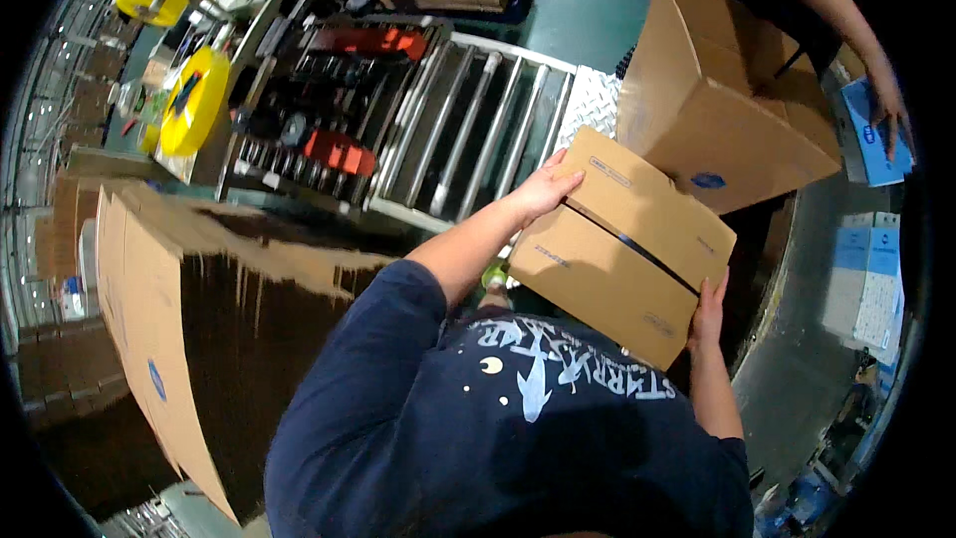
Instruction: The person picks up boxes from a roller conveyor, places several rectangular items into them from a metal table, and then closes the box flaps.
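Observation:
Between my hands is a brown cardboard box (597, 274), tilted in front of my body. Its two top flaps meet along a narrow dark gap, and small dark print marks them. My left hand (543, 191) grips the far left corner, thumb on top. At the near right end, my right hand (709, 314) holds the edge, its fingers partly hidden under the box. Just beyond stands a large open carton (697, 130), its near wall close to the held box.
A roller conveyor (478, 130) with a red-and-black machine (344, 151) lies ahead left. Rolls of yellow tape (194, 100) sit beyond it. Another large carton (144, 319) stands at my left. Far right, a co-worker's hand (886, 105) touches a blue box (868, 144); blue-and-white boxes (864, 274) stand nearer.

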### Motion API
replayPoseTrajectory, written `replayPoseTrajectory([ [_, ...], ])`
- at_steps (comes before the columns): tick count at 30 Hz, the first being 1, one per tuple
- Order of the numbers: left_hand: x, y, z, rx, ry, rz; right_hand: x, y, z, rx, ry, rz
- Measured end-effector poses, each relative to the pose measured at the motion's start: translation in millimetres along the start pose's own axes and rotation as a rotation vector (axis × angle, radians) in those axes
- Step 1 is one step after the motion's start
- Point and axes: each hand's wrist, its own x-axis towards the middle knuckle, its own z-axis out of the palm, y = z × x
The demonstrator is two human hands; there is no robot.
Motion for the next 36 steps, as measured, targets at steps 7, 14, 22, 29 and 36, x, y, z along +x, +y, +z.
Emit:
replayPoseTrajectory([
  [7,44.5,94.2,-189.4,1.381,0.562,0.015,22.6,45.7,229.6,0.049,-0.008,-0.124],
  [14,11.2,94.7,-300.1,1.591,0.641,0.164,106.6,46.5,432.5,-0.262,-0.205,-0.297],
  [22,25.5,110.0,-396.0,1.592,0.758,0.232,142.4,50.4,532.9,-0.264,-0.289,-0.481],
  [29,10.4,100.7,-305.9,1.548,0.705,0.022,137.9,12.8,528.0,-0.278,-0.737,0.255],
  [36,-20.9,101.0,-341.9,1.537,0.949,-0.213,96.6,158.6,208.2,-1.006,-0.791,0.019],
])
